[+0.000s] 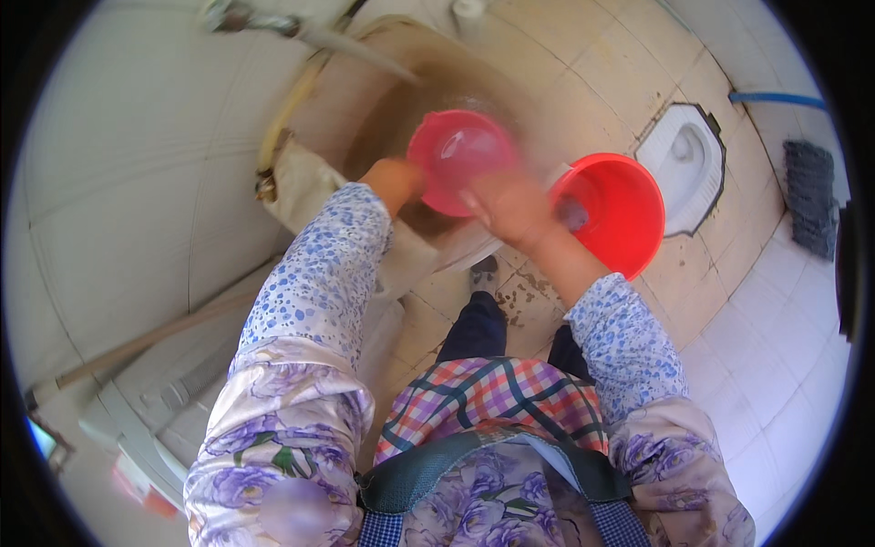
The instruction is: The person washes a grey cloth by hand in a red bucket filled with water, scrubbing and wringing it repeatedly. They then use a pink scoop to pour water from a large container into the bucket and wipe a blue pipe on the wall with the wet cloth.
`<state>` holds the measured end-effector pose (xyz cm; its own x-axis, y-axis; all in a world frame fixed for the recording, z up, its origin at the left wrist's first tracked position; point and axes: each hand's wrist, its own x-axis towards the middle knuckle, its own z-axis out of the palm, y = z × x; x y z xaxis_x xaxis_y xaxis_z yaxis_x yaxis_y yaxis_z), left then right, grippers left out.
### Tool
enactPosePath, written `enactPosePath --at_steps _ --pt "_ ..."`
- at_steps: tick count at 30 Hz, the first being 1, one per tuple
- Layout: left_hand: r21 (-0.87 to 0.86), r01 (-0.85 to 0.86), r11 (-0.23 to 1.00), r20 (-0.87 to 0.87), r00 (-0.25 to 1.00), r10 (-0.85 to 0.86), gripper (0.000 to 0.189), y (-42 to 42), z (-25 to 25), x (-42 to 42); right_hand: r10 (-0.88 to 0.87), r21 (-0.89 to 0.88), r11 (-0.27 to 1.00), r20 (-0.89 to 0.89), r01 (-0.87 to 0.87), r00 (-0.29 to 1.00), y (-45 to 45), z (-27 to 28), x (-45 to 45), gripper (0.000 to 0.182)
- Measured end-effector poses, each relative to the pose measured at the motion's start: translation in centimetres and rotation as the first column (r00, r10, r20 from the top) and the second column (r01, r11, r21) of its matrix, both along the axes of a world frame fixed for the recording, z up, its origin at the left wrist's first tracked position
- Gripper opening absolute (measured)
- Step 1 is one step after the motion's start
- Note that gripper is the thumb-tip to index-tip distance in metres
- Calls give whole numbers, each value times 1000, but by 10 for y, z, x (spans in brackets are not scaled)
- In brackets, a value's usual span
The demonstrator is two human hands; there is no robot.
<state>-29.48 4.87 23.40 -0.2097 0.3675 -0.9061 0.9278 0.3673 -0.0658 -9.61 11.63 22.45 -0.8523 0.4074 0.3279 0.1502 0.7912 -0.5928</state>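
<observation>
A pink plastic basin (463, 161) is held between both hands above a large, wide vessel (383, 130) that looks to contain water. My left hand (396, 183) grips the basin's left rim, and my right hand (509, 208) grips its lower right side; both are a little blurred. Something pale and shiny, perhaps water, shows inside the basin. Right beside my right hand stands a red plastic bucket (625, 212), with a small greyish thing (571, 212) at its inner left wall. A cream cloth or sheet (304, 181) hangs over the vessel's near left edge.
A white squat toilet (683, 161) is set in the tiled floor right of the bucket. A metal tap (236, 17) and pale pipe reach over the vessel. A yellowish hose (290, 113) runs along its left. A wooden pole (157, 335) lies at lower left. Blue pipe (776, 100) at right.
</observation>
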Motion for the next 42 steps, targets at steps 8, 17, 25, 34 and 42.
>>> enactPosePath --at_steps 8,17,25,34,42 --pt "-124 -405 906 25 911 411 19 -10 -33 -11 -35 -165 986 -49 27 998 13 9 17 16" --pt "-316 283 906 139 958 -251 23 23 -53 8 -97 -254 964 -73 76 993 18 0 24 12" --pt "-320 0 947 123 992 42 28 25 -53 0 -141 -255 961 -112 109 984 19 -2 20 12" --pt "-394 42 918 253 965 64 25 -17 -100 -84 -88 -257 965 -102 59 991 15 -2 18 12" --pt "-257 -163 953 139 969 203 27 68 17 -42 -83 -241 968 -52 68 995 10 -3 14 13"
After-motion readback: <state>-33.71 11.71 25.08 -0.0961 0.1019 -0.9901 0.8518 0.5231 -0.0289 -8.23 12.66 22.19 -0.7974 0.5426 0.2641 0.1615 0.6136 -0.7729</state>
